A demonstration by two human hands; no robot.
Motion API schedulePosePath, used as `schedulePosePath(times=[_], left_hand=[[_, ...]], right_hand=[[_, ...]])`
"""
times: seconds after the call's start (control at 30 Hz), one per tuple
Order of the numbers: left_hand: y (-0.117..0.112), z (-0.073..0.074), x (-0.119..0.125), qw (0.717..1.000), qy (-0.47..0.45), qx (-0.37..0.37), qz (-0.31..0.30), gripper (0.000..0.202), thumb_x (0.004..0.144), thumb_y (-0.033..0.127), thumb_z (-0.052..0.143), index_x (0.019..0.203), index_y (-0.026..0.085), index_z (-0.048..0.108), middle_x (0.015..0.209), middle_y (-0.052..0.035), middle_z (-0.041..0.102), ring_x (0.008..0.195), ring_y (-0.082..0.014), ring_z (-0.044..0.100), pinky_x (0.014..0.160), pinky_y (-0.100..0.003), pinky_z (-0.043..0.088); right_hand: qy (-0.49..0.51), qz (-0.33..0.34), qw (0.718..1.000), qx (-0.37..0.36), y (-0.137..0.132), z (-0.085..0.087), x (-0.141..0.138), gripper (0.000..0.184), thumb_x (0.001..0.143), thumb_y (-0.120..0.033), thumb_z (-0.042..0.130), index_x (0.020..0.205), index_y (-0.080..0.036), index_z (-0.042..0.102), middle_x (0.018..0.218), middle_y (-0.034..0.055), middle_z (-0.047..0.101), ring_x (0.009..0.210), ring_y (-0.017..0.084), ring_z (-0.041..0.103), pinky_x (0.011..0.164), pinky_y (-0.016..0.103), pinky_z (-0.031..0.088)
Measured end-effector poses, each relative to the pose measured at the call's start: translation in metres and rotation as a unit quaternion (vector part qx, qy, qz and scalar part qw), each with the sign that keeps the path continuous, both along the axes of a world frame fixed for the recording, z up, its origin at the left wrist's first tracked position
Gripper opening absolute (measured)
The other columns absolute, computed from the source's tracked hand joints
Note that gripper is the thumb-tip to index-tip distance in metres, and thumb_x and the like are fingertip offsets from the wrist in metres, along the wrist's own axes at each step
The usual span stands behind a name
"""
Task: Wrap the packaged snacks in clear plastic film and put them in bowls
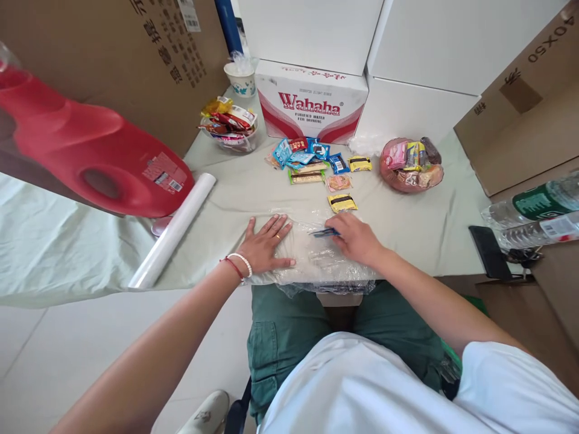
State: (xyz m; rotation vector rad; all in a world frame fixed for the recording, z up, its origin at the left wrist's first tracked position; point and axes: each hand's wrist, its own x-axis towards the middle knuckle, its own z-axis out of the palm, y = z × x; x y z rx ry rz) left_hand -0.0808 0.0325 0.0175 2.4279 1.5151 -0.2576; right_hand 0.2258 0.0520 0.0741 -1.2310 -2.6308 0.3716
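A sheet of clear plastic film [312, 260] lies crinkled on the cloth before me, its near part hanging over the table edge. My left hand [266, 244] is spread flat on the film's left side, fingers apart. Closed fingers of my right hand [355, 238] hold a slim dark-blue pointed tool [324, 232] low over the film; its exact kind is unclear. Just beyond the right hand lies a yellow snack packet [342, 202]. Farther back are a pink-wrapped snack [338, 182] and a loose pile of blue, red and green snack packets [302, 158].
A white roll [174, 230] lies at left beside a large red jug [99, 150]. Snacks fill a clear bowl [242, 143] and a pink bowl [398, 181]. Behind stand a paper cup [240, 79] and a Wahaha carton [312, 105]. Plastic bottles [538, 205] lie at right.
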Motion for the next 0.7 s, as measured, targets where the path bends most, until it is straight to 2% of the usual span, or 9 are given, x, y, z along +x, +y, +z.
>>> schedulePosePath(times=[0.13,0.23,0.33,0.4,0.57,0.7], left_hand=[[-0.001,0.0,0.0,1.0,-0.007,0.005,0.003,0.108,0.089,0.087,0.042,0.172,0.024,0.014,0.179,-0.0144,0.008,0.166,-0.0373,0.01,0.125,-0.076,-0.006],[-0.001,-0.001,0.0,1.0,-0.012,0.003,0.002,0.108,0.089,0.088,0.043,0.172,0.024,0.014,0.179,-0.0139,0.009,0.166,-0.0378,0.01,0.125,-0.076,-0.005],[0.0,-0.002,-0.001,1.0,-0.016,0.007,0.002,0.108,0.089,0.087,0.044,0.172,0.025,0.015,0.179,-0.014,0.011,0.166,-0.0395,0.011,0.125,-0.076,-0.005],[0.0,-0.003,-0.001,1.0,-0.019,0.011,0.002,0.107,0.089,0.086,0.045,0.172,0.025,0.015,0.179,-0.0143,0.012,0.166,-0.0398,0.012,0.125,-0.075,-0.005],[-0.002,-0.001,-0.003,1.0,-0.019,0.012,0.006,0.105,0.09,0.085,0.046,0.171,0.025,0.018,0.179,-0.0143,0.013,0.166,-0.0367,0.014,0.127,-0.071,-0.003],[-0.007,0.001,-0.003,1.0,-0.013,0.016,0.01,0.102,0.091,0.083,0.047,0.171,0.026,0.022,0.179,-0.0147,0.013,0.166,-0.0357,0.015,0.128,-0.069,0.0]], right_hand=[[-0.063,0.054,0.995,0.048,-0.013,-0.028,-0.021,0.03,0.101,-0.012,0.048,0.123,-0.021,0.067,0.126,0.0146,0.066,0.112,0.03,0.052,0.09,0.041,0.042],[-0.063,0.082,0.993,0.051,-0.018,-0.041,-0.017,0.026,0.1,-0.027,0.061,0.125,-0.019,0.065,0.127,0.0169,0.064,0.112,0.032,0.05,0.091,0.044,0.039],[-0.042,0.111,0.992,0.031,-0.019,-0.044,-0.009,0.053,0.094,-0.057,0.071,0.129,-0.019,0.063,0.131,0.0181,0.061,0.114,0.034,0.049,0.096,0.047,0.037],[-0.034,0.118,0.992,0.022,-0.019,-0.043,-0.007,0.062,0.092,-0.067,0.069,0.131,-0.019,0.062,0.133,0.0183,0.061,0.115,0.034,0.049,0.098,0.047,0.036],[-0.029,0.096,0.995,0.015,-0.021,-0.044,-0.009,0.05,0.101,-0.057,0.061,0.133,-0.019,0.062,0.131,0.0174,0.062,0.114,0.033,0.049,0.097,0.047,0.037],[0.042,0.085,0.995,-0.035,-0.019,-0.045,-0.009,0.061,0.09,-0.067,0.073,0.128,-0.021,0.063,0.141,0.0166,0.058,0.126,0.033,0.048,0.108,0.049,0.037]])
